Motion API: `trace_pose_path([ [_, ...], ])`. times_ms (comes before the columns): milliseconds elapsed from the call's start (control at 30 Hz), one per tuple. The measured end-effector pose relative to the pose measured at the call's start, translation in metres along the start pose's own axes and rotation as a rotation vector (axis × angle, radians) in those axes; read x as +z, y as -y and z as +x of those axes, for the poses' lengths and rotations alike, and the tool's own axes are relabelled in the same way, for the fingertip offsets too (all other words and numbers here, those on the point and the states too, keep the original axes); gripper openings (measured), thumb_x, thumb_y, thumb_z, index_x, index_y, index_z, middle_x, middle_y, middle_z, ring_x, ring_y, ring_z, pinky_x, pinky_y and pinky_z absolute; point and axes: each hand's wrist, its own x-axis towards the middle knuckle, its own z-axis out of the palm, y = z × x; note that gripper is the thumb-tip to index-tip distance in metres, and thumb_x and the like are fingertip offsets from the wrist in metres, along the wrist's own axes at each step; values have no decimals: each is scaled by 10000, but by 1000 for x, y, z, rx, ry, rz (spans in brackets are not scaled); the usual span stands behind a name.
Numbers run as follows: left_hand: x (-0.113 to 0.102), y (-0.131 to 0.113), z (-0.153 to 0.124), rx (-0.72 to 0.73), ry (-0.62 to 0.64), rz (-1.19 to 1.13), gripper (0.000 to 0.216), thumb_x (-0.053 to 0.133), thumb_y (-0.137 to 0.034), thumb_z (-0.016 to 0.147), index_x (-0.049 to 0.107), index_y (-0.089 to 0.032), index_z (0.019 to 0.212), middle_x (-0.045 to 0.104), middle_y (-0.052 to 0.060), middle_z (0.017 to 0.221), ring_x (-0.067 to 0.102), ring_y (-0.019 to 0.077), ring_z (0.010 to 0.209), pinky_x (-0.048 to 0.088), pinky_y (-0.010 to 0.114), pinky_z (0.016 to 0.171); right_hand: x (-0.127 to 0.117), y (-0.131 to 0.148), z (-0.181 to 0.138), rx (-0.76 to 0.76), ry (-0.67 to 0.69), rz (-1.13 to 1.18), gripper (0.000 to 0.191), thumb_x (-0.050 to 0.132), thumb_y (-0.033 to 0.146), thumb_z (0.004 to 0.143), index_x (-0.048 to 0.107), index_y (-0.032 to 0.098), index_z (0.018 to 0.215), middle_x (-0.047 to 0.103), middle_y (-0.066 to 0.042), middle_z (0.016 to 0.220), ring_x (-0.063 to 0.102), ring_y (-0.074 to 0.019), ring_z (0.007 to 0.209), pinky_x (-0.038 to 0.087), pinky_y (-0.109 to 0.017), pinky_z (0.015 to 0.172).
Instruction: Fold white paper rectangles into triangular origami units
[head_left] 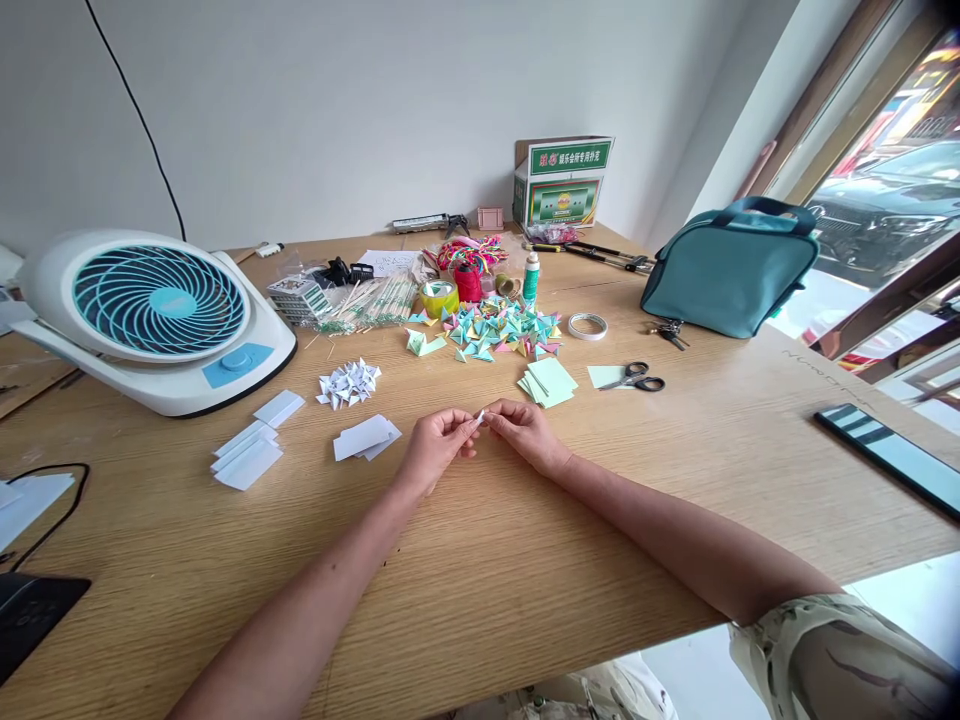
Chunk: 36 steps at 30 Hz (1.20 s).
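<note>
Both hands meet at the middle of the wooden table [480,560]. My left hand [439,447] and my right hand [525,430] pinch a small folded white paper piece [480,416] between their fingertips. A small stack of white paper slips [365,438] lies just left of my left hand. A pile of folded white paper pieces [349,384] sits behind that stack. Light green paper sheets [548,382] lie just beyond my right hand. A heap of coloured folded paper pieces [499,332] is farther back.
A white and blue desk fan [154,315] stands at the left. More white slips [251,450] lie near it. Scissors [637,379], a tape roll [587,326], a teal bag [727,265], a cardboard box [561,180] and a phone [892,455] are on the right side.
</note>
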Motion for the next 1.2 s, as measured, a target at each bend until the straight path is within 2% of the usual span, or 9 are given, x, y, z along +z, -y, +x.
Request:
trace_pose_path([
  [200,3,5,-1,116,-48,210,231,650,-384,752,627,-154,739,606,-1,680,560,106,572,544,240,539,3,4,0,-39,-17,84,341,700,509,734,599,185,767,589,2,731,513,-124,661,416,-261,639],
  [333,6,4,-7,252,-90,362,167,597,-329,800,615,-170,754,619,3,724,576,113,623,545,219,540,2,5,-1,45,7,154,334,697,493,752,596,176,733,532,27,646,443,-100,590,372,-239,582],
  [467,6,5,-8,267,-48,293,190,595,-361,812,631,-176,824,641,12,787,599,128,687,558,227,566,3,5,-2,181,56,415,345,769,472,680,590,180,723,558,28,657,454,-96,581,402,-239,601],
  [567,5,7,-5,260,-47,268,199,607,-371,802,628,-173,801,629,4,753,584,120,646,562,233,570,5,5,-1,209,57,470,331,786,441,671,598,175,730,567,27,667,456,-88,573,404,-234,601],
  [667,4,8,-4,242,-82,268,190,597,-352,799,616,-165,770,605,0,715,565,111,606,562,230,547,6,4,-2,173,59,415,328,755,455,709,596,174,764,550,33,659,459,-88,578,397,-233,599],
  [833,7,8,-5,240,-136,311,174,586,-324,792,601,-160,739,572,-12,657,542,101,569,567,224,522,6,6,-2,69,26,135,378,700,531,735,570,176,756,526,33,655,439,-95,578,358,-236,560],
  [900,9,9,-6,229,-143,296,166,586,-317,786,600,-159,737,569,-11,657,547,104,579,571,224,512,7,7,-2,66,24,92,384,665,548,759,565,177,760,518,34,643,439,-99,578,353,-239,560],
  [1100,12,13,-4,99,-189,118,177,618,-322,755,606,-146,740,561,-5,653,522,93,544,572,241,474,7,5,0,77,42,58,396,611,560,788,567,167,779,565,11,688,489,-109,599,394,-257,597],
  [1200,12,13,-3,53,-180,19,210,654,-339,735,614,-133,750,568,5,667,520,90,560,567,234,469,7,3,0,66,32,-20,401,624,564,769,550,170,775,553,18,682,473,-104,577,374,-250,559],
])
